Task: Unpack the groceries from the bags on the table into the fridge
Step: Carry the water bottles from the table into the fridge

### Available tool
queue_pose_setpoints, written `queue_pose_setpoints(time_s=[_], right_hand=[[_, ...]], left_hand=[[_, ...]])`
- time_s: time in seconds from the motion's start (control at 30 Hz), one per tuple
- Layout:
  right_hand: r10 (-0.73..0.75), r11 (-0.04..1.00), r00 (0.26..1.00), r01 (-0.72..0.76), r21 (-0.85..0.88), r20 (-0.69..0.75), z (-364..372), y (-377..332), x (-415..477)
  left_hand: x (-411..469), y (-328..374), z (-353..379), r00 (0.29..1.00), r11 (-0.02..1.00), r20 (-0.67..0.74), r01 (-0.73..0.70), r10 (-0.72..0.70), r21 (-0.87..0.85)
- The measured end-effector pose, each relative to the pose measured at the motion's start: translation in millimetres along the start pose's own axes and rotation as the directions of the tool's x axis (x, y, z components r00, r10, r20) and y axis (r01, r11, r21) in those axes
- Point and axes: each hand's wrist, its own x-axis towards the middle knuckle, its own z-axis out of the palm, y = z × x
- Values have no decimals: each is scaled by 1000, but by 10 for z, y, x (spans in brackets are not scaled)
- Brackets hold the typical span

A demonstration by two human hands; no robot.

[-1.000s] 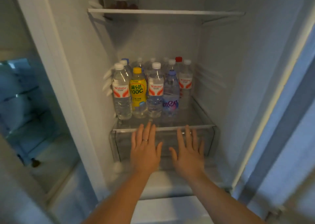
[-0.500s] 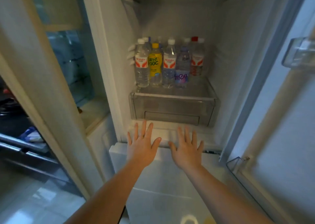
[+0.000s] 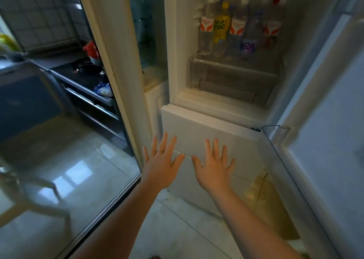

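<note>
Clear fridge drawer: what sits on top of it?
Upright plastic bottles stand on the clear plastic drawer, one yellow bottle; the front row mostly hides those behind.

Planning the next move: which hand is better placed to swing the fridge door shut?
Likely right. Both hands are open and empty, but the right hand sits nearer the open door on that side; the left hand is farther off.

A glossy pale tiled floor (image 3: 65, 156) filled the 8 o'clock side, catching bright square patches of light. At 10 o'clock a grey tiled wall (image 3: 45, 12) rose above a dark counter (image 3: 82, 75) — drawers (image 3: 94, 109) beneath it, a red object (image 3: 91, 49) on top. A blurred pale chair frame (image 3: 39, 199) stood at 7 o'clock.
</note>
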Motion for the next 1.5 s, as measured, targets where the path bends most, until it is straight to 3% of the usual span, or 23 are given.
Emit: queue_pose_setpoints(time_s=[0.17, 0.37, 0.53, 0.93, 1.27, 1.5], right_hand=[[-34, 999, 999, 34, -14, 25, 46, 34, -579], [-112, 992, 992, 115, -44, 56, 90, 157, -1339], [-150, 984, 984, 158, -77, 97, 107, 370, -2091], [-70, 991, 986, 86, -104, 155, 154, 1179, -3838], [129, 988, 988, -122, -94, 82, -224, 2321, -4576], [224, 972, 974, -222, -74, 17, -698, 3314, -4888]], left_hand=[[-768, -128, -69, 993, 993, 28, 112, -111, -45], [-1629, -208, -15, 988, 989, 36, 149, -149, -6], [-2380, -136, 62, 989, 991, 59, 137, -137, -1], [-4049, 313, 578, 985, 996, 152, 87, -83, -19], [-4605, 1370, 1003, 946, 995, 308, -80, 96, -64], [-4731, 2508, 1389, 917, 973, 328, -208, 229, -99]])
